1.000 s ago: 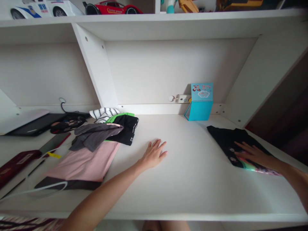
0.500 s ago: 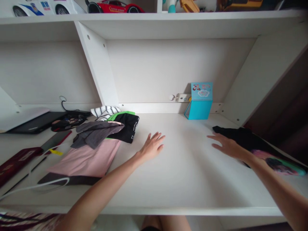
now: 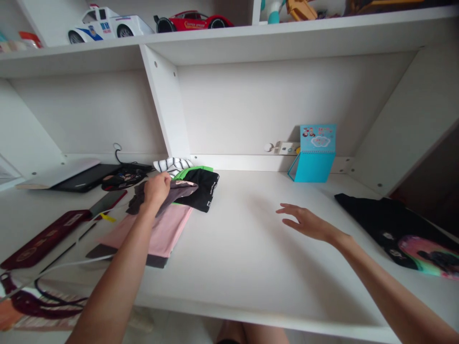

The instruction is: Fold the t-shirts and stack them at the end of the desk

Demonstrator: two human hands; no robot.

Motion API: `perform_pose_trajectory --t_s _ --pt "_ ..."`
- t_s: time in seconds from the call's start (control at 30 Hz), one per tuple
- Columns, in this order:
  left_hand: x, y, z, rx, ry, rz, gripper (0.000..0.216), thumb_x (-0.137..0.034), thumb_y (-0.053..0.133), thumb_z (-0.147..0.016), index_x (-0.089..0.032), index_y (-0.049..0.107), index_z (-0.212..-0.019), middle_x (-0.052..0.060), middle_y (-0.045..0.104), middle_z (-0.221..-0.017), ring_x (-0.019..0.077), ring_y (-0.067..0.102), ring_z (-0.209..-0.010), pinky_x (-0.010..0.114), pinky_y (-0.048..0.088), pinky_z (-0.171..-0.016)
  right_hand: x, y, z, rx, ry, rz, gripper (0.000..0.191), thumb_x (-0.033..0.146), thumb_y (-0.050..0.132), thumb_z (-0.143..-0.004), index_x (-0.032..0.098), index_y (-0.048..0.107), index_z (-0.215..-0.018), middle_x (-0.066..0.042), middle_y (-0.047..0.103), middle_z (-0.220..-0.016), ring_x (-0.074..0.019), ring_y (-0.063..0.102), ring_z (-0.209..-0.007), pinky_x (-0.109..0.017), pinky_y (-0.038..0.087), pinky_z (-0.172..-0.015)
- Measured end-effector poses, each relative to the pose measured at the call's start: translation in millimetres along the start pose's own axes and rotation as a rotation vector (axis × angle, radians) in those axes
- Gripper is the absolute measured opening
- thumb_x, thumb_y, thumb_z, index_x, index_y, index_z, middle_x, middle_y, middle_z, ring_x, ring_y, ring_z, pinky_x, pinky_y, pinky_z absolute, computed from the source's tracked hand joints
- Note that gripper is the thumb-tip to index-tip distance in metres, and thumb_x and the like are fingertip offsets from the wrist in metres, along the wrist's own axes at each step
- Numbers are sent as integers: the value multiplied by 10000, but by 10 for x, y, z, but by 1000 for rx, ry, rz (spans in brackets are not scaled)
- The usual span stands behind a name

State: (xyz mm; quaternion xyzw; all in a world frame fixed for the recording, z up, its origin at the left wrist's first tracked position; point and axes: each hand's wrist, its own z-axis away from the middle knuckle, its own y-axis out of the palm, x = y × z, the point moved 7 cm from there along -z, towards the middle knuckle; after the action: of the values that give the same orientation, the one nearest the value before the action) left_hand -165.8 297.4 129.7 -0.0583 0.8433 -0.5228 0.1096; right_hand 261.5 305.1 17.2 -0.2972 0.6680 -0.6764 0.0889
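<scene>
My left hand [image 3: 158,188] is closed on a dark grey garment [image 3: 177,192] at the top of the clothes pile on the left; its fingertips are mostly hidden. Beneath lies a pink garment with dark trim [image 3: 174,229]. Just right of the hand are a black garment with white lettering along its edge [image 3: 202,188], a bright green one [image 3: 206,168] and a white one with dark stripes [image 3: 170,166]. Over the middle right of the desk hovers my right hand [image 3: 304,222], fingers apart and holding nothing. A black garment with a colourful print [image 3: 390,224] lies flat to its right.
A blue desk calendar [image 3: 311,165] stands by a wall socket [image 3: 288,147] at the back. Left of the pile lie a dark red case [image 3: 46,239], a black laptop-like slab [image 3: 84,177] and a white cable [image 3: 71,263]. Toy cars [image 3: 195,21] sit on the shelf above.
My left hand has moved left from the bare desk onto the grey garment and closed. My right hand has moved left, away from the black printed garment. The view has turned slightly left.
</scene>
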Motion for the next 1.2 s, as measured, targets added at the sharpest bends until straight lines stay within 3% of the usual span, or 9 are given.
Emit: perform_pose_trajectory --t_s 0.27,0.37,0.47,0.7,0.8,0.9,1.03,1.1,1.2 --pt "-98 121 -210 200 -36 -27 305 -390 608 -778 -116 628 -912 123 641 -1011 273 548 -940 406 435 -811 484 -206 -43 -108 -95 -117 367 388 394 -882 248 582 -1166 -41 519 -1317 -202 516 -1174 -335 420 -968" --pt "-69 25 -221 62 -52 -9 348 -380 435 -878 -104 641 -931 129 639 -980 288 550 -944 435 431 -816 509 -221 22 -95 -104 -148 344 385 407 -879 259 599 -1135 -37 537 -1296 -212 536 -1147 -347 432 -949" --pt "-214 -360 -188 -142 -10 31 384 -391 346 -905 -166 616 -1062 94 648 -954 304 564 -940 454 422 -818 538 -293 67 -110 -94 -197 330 400 418 -876 261 616 -1100 -46 571 -1249 -224 569 -1090 -351 468 -886" --pt "-1585 -1352 173 -369 354 186 338 -358 363 -906 -210 643 -1024 32 644 -818 267 604 -873 418 443 -800 1256 -443 -82 -236 -91 -758 671 481 589 -784 203 365 -1353 -110 556 -1232 -231 545 -1102 -363 468 -876" --pt "-1930 -1457 229 -339 470 340 265 -302 453 -857 -175 673 -931 18 645 -773 217 607 -784 368 466 -759 1467 -489 -107 -276 -133 -826 534 443 638 -745 155 520 -1178 -87 626 -1092 -233 580 -999 -356 480 -833" --pt "-1854 -1344 86 -206 506 537 197 -274 520 -815 -144 668 -822 6 654 -775 164 594 -753 312 461 -767 1246 -597 0 -201 -19 -909 378 430 653 -723 114 610 -927 -48 668 -842 -202 623 -772 -326 506 -704" --pt "-1747 -781 -155 210 575 650 298 -370 535 -821 -94 642 -852 19 668 -821 158 589 -785 298 455 -771 782 -775 212 88 64 -1092 420 427 650 -726 127 615 -1019 -42 691 -853 -189 651 -765 -307 512 -714" --pt "-1789 -486 -226 231 562 570 329 -404 554 -808 -95 642 -877 40 668 -868 187 596 -846 307 451 -789 542 -840 208 121 56 -987 413 421 573 -790 137 595 -1090 -53 689 -945 -194 648 -853 -308 496 -773" --pt "-1940 -110 -230 103 541 342 309 -358 601 -777 -144 634 -998 75 645 -1014 232 583 -965 328 440 -836 69 -783 81 46 193 -427 326 381 534 -812 137 626 -1008 -80 688 -966 -227 638 -890 -325 484 -786"
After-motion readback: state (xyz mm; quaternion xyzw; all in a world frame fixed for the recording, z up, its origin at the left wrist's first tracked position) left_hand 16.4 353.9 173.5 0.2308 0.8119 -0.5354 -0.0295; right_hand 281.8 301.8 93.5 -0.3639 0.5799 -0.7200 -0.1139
